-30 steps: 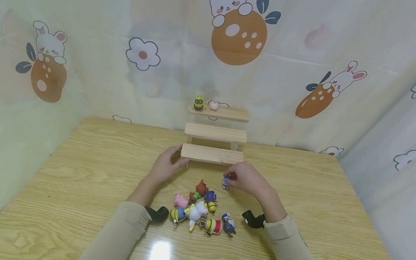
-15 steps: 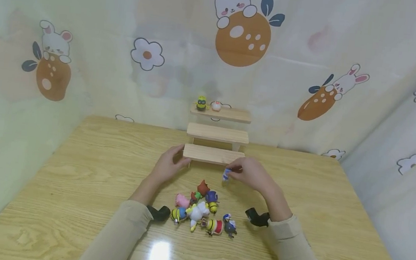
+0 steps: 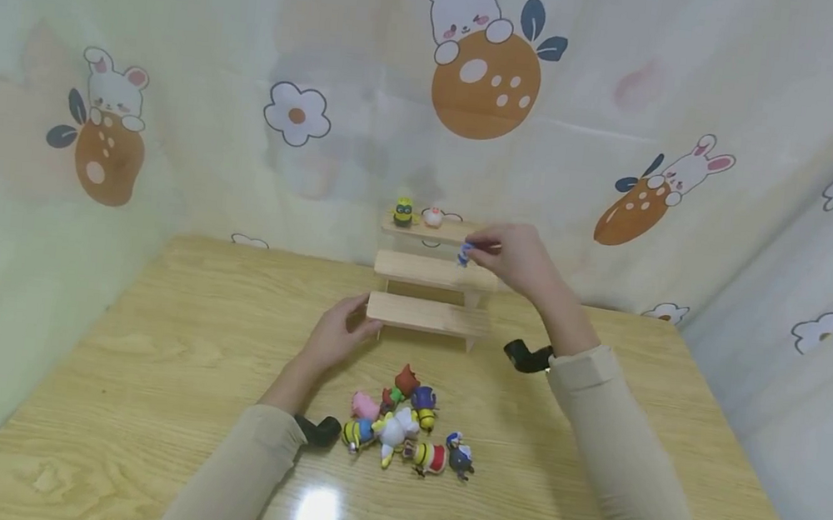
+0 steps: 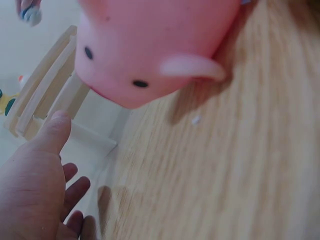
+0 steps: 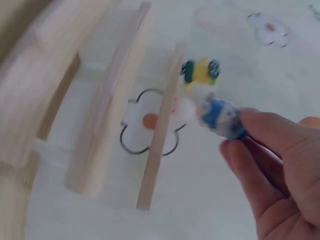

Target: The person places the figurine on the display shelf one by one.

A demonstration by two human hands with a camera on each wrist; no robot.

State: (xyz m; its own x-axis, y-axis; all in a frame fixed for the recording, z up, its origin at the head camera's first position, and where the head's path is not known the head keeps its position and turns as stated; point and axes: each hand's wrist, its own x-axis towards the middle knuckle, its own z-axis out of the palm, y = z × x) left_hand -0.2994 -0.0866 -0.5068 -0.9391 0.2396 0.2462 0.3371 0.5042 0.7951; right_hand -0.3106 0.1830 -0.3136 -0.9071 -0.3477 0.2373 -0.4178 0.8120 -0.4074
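My right hand (image 3: 518,257) pinches a small blue and white figurine (image 5: 222,120) between thumb and fingers, up by the right part of a three-tier wooden stand (image 3: 426,315). In the head view the figurine overlaps the middle and top tiers; whether it touches either cannot be told. At the left end of the lowest tier, my left hand (image 3: 334,332) rests with its thumb and fingers extended and apart. On the top tier stand a yellow and green figurine (image 3: 403,213) and a small white one (image 3: 433,217).
A group of toy figures lies in front of the stand, among them a pink pig (image 4: 150,45), a white figure with yellow feet (image 3: 394,429), a red-caped yellow one (image 3: 431,458) and a dark one (image 3: 459,457). A patterned curtain (image 3: 350,170) hangs behind the table (image 3: 214,324).
My right hand has lifted the blue and white figurine from near the table, in front of the stand, up toward the top tiers. The left hand stays at the stand's left end.
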